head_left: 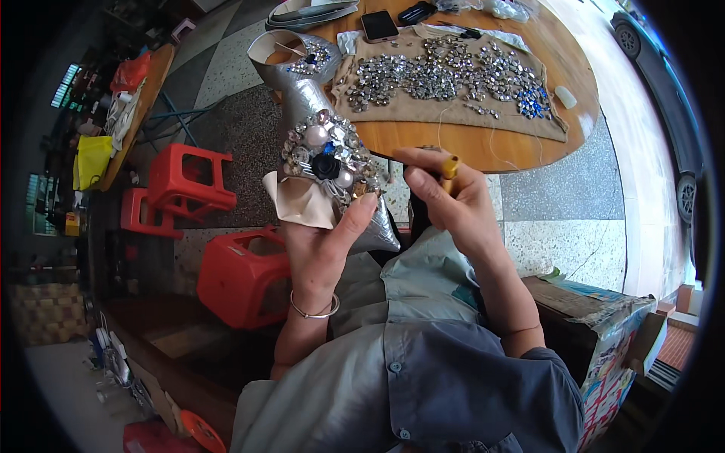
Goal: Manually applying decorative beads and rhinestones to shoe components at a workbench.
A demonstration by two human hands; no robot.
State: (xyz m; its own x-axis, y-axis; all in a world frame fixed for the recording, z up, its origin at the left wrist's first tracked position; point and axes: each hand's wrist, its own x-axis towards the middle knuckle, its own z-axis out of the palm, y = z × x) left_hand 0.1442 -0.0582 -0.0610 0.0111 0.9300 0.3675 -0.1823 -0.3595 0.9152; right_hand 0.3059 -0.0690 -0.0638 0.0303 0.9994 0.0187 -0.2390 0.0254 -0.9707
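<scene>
Left hand grips a jewelled silver shoe piece; right hand waits just to its right with a tool.

Left to right: three red stools [243, 279]; the left hand [321, 245], grasping one silver shoe piece [325, 155] above the lap, thumb on its beaded front, other fingers hidden. Its long axis runs from far left to its pointed toe, nearer the body and rightward. Whether the beaded silver part behind belongs to it, I cannot tell. One phone [379, 26] lies beyond. The right hand [459, 198], left of which the piece lies, pinches one yellow-handled tool [450, 167]; contact with the beads is unclear. The left hand is nearer, touching. Past them, one cloth [408, 113] bears uncountable stones [442, 72]; one white oval object [565, 97] sits rightmost.
</scene>
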